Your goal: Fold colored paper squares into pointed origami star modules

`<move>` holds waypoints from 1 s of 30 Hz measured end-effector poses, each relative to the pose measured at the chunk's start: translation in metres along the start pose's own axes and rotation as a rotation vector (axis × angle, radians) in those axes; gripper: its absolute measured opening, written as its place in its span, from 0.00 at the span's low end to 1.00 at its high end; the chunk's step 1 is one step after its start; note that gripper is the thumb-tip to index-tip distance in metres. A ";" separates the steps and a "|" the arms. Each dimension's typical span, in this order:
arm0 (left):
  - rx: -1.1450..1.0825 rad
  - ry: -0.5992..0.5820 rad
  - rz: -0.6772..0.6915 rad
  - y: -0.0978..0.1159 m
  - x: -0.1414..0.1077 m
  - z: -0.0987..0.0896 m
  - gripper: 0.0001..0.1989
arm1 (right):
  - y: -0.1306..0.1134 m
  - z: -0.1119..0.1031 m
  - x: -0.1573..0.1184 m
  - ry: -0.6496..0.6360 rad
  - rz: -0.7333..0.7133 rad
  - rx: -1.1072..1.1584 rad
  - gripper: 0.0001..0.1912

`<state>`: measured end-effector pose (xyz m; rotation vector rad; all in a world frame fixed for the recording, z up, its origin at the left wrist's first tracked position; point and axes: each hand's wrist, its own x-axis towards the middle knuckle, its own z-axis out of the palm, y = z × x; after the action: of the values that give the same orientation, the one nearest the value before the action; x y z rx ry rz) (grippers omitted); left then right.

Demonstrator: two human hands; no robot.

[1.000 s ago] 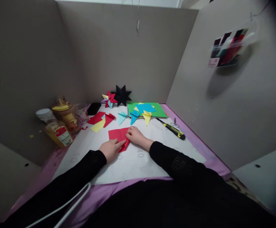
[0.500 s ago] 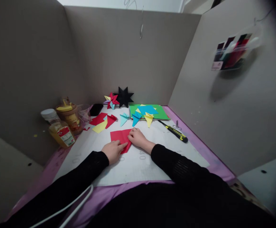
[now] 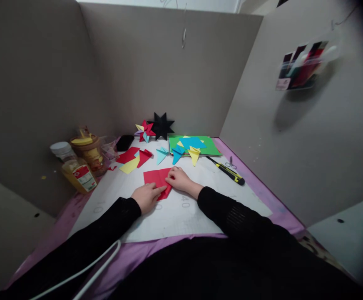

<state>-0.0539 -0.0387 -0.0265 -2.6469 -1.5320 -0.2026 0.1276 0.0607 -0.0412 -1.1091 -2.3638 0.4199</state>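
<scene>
A sheet of red paper [image 3: 154,177] lies on the white mat, its right edge folded over. My left hand [image 3: 145,198] rests on its lower part, index finger stretched out and pressing on the paper; some of the other fingers are hard to make out. At the right edge, my right hand [image 3: 179,180] has its fingers drawn together on the fold, with thumb and fingertips closed on the paper. Just beyond stand folded paper pieces: a light blue one [image 3: 162,155], a blue one [image 3: 178,154], a yellow one [image 3: 194,155] and a red one [image 3: 144,158].
Right of the hands lie a yellow-black utility knife [image 3: 228,172] and small scissors [image 3: 230,163]. Coloured sheets [image 3: 212,146] are stacked at the back, near a black paper star [image 3: 162,126] and a multicoloured star [image 3: 145,131]. A glue bottle [image 3: 80,173] stands left, beside a phone [image 3: 125,143].
The whole view has shifted slightly. Both hands stay at nearly the same places on the red paper, with the left index finger a little farther along toward the fold.
</scene>
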 end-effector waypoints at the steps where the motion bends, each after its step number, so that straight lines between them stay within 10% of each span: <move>1: -0.008 0.001 0.014 0.000 -0.001 0.000 0.21 | 0.000 0.000 0.000 0.001 0.000 -0.004 0.09; 30: -0.064 -0.079 0.305 -0.006 -0.011 -0.007 0.20 | -0.008 0.000 0.000 -0.021 -0.004 -0.103 0.09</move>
<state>-0.0655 -0.0459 -0.0217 -2.9245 -1.1355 -0.1305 0.1230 0.0554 -0.0375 -1.1503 -2.4298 0.3131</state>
